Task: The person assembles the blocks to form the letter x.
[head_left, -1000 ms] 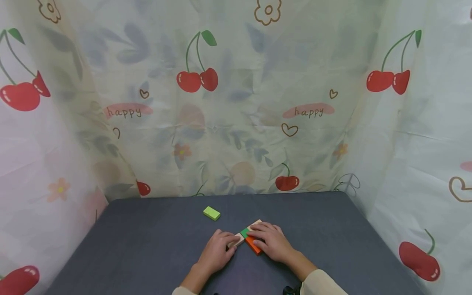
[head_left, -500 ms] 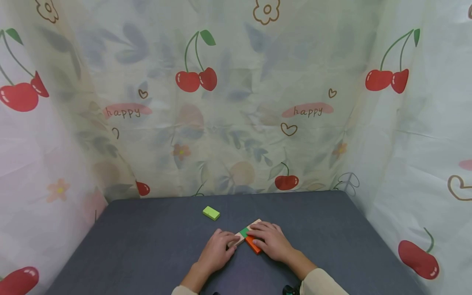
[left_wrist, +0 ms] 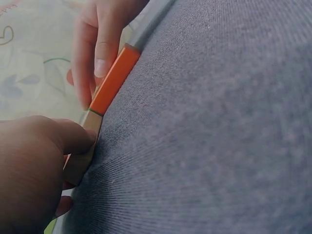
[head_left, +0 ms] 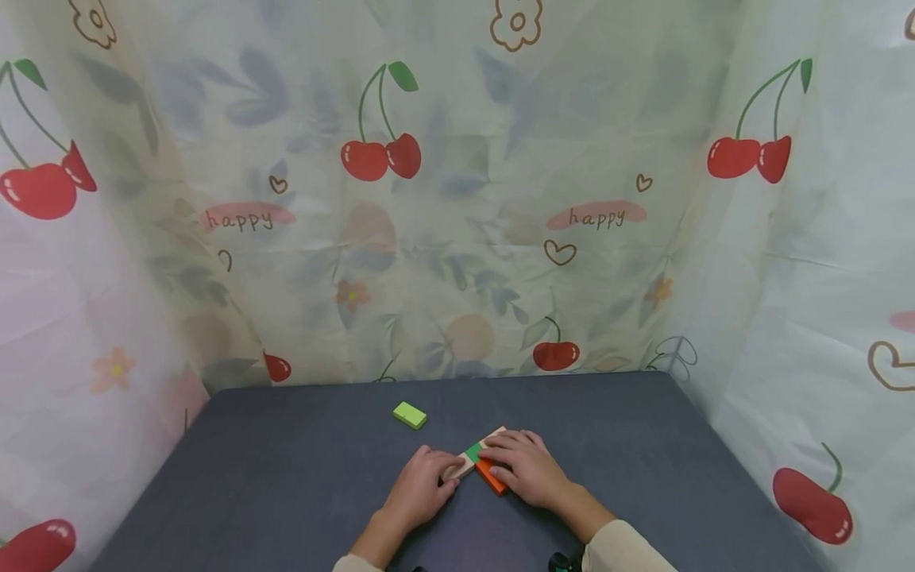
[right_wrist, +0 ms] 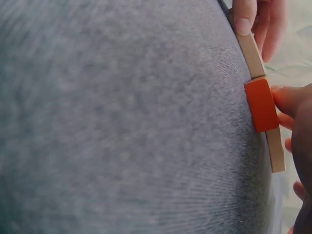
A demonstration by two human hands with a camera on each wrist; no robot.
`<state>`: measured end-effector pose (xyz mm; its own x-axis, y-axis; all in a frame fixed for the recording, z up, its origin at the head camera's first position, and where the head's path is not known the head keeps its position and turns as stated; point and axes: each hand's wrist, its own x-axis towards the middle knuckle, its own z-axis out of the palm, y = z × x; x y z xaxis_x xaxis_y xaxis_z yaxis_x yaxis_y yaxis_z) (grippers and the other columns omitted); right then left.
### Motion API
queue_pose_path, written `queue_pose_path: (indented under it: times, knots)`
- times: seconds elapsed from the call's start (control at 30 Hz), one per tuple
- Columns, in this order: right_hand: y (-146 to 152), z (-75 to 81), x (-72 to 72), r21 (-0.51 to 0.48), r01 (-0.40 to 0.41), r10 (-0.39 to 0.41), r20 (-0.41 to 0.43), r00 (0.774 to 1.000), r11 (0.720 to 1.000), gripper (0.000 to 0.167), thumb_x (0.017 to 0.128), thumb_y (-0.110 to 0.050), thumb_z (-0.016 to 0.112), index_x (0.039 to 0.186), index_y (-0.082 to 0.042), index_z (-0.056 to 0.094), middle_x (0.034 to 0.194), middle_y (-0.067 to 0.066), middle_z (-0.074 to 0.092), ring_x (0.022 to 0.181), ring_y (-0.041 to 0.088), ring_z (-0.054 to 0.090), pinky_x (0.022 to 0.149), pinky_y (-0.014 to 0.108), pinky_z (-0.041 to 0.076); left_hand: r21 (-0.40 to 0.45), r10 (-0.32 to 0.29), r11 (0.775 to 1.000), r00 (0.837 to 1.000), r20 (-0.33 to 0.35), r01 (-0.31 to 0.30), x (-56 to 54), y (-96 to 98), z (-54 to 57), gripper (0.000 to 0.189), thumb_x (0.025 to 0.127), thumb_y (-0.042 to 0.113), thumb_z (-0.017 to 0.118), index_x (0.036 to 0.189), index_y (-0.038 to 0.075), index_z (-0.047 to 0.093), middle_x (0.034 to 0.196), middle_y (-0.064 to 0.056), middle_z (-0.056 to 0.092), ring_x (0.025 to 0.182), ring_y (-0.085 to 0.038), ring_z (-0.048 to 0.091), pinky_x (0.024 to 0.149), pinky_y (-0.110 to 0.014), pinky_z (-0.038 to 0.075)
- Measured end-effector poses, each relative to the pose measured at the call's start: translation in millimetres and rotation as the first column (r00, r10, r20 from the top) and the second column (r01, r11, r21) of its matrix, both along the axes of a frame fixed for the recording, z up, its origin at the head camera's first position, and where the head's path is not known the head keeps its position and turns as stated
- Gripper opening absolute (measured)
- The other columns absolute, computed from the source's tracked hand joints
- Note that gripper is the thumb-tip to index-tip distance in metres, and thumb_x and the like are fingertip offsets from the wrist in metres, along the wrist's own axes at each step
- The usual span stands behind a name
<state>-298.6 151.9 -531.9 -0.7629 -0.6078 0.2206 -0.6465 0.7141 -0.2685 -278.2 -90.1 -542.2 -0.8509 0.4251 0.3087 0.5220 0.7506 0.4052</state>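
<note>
Block of pale wood (head_left: pixel 463 467), slim and rectangular, sits pinched in a person's left hand (head_left: pixel 418 488) at lower centre of the frame; just right, the right hand (head_left: pixel 530 469) holds a rectangular orange block (head_left: pixel 492 478) touching a green square (head_left: pixel 473 452). A lime-green rectangular block (head_left: pixel 411 415) lies higher, on dark grey cloth (head_left: pixel 300 477).

Seen from the head, a cream sleeve (head_left: pixel 627 548) in plain, smooth cloth covers the right forearm at five o'clock, its cuff ending short of the wrist. Toward seven o'clock, only the edge of a matching cream cuff (head_left: pixel 356 564) shows on the left forearm. A small black rounded device (head_left: pixel 561 562) with a teal glint sits just inside the right sleeve, between five and six; its fastening is hidden. Both the left hand (head_left: pixel 420 488) and right hand (head_left: pixel 530 470) are bare, their visible thumbnails short and rounded.
</note>
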Motion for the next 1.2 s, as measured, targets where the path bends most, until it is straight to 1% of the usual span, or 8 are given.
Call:
queue_pose_path:
  times: [0.07,0.2,0.37,0.5,0.7,0.83,0.97,1.2]
  knots:
    - [-0.1,1.0,-0.3,0.006,-0.009,0.009,-0.004,1.000,1.000,0.034,0.099,-0.033,0.056,0.132,-0.026,0.063,0.138,-0.003,0.054,0.131,0.024,0.042,0.105,0.055,0.026,-0.006,0.010,1.000,1.000,0.019,-0.009,-0.7,0.1,0.6,0.032,0.086,0.025,0.075,0.117,0.019,0.072,0.111,0.007,0.069,0.083,-0.008,0.049,0.068,-0.027,0.043]
    - [-0.1,2.2,-1.4,0.013,-0.020,0.020,-0.010,1.000,1.000,0.034,0.098,-0.033,0.057,0.131,-0.025,0.064,0.137,-0.002,0.054,0.130,0.025,0.044,0.105,0.054,0.027,-0.012,0.018,1.000,0.999,0.036,-0.017,-1.6,0.5,2.2,0.037,0.086,0.025,0.075,0.122,0.019,0.069,0.113,0.007,0.068,0.079,-0.007,0.046,0.065,-0.025,0.040]
    - [-1.1,3.2,-0.7,0.001,-0.022,0.022,-0.007,1.000,1.000,0.034,0.098,-0.031,0.058,0.131,-0.023,0.064,0.136,-0.001,0.055,0.129,0.024,0.045,0.105,0.054,0.028,-0.013,0.028,1.000,0.998,0.050,-0.027,-1.4,0.6,2.0,0.042,0.086,0.026,0.075,0.127,0.019,0.066,0.114,0.006,0.066,0.080,-0.007,0.045,0.065,-0.026,0.040]
    - [-2.1,3.6,0.3,-0.021,-0.031,0.031,-0.001,1.000,0.999,0.035,0.098,-0.029,0.058,0.132,-0.022,0.062,0.137,0.000,0.054,0.130,0.025,0.044,0.105,0.054,0.029,-0.012,0.033,0.999,0.999,0.043,-0.032,-0.4,0.4,2.1,0.045,0.086,0.026,0.075,0.129,0.019,0.064,0.112,0.005,0.066,0.079,-0.008,0.045,0.065,-0.026,0.040]
    - [-4.0,3.6,1.6,-0.074,-0.076,0.077,0.010,0.997,0.994,0.034,0.099,-0.026,0.058,0.132,-0.021,0.063,0.138,0.002,0.054,0.130,0.024,0.045,0.103,0.055,0.029,-0.001,0.029,1.000,0.999,0.032,-0.029,0.8,-0.4,1.8,0.047,0.086,0.027,0.075,0.131,0.019,0.063,0.111,0.005,0.066,0.078,-0.008,0.044,0.064,-0.026,0.040]
    - [-6.5,2.6,2.0,-0.096,-0.103,0.102,-0.015,0.995,0.990,0.033,0.099,-0.024,0.057,0.131,-0.022,0.064,0.137,0.003,0.055,0.128,0.027,0.046,0.101,0.058,0.030,0.011,0.024,1.000,1.000,0.009,-0.024,1.3,-0.7,0.6,0.047,0.086,0.027,0.075,0.131,0.018,0.063,0.110,0.004,0.066,0.078,-0.008,0.044,0.065,-0.025,0.040]
    - [-8.9,1.4,1.8,-0.090,-0.116,0.113,-0.046,0.993,0.989,0.033,0.099,-0.022,0.058,0.131,-0.024,0.064,0.136,0.004,0.056,0.127,0.029,0.046,0.100,0.059,0.031,0.020,0.026,0.999,1.000,-0.003,-0.026,1.7,-0.7,0.0,0.048,0.085,0.026,0.075,0.131,0.018,0.063,0.110,0.004,0.067,0.078,-0.008,0.045,0.065,-0.025,0.040]
    - [-11.2,0.4,0.4,-0.061,-0.128,0.123,-0.072,0.990,0.990,0.033,0.098,-0.021,0.059,0.129,-0.026,0.065,0.135,0.003,0.056,0.127,0.029,0.046,0.101,0.060,0.030,0.020,0.034,0.999,0.999,0.011,-0.035,1.9,-0.9,0.3,0.048,0.086,0.026,0.074,0.131,0.018,0.063,0.112,0.003,0.066,0.079,-0.008,0.044,0.064,-0.025,0.040]
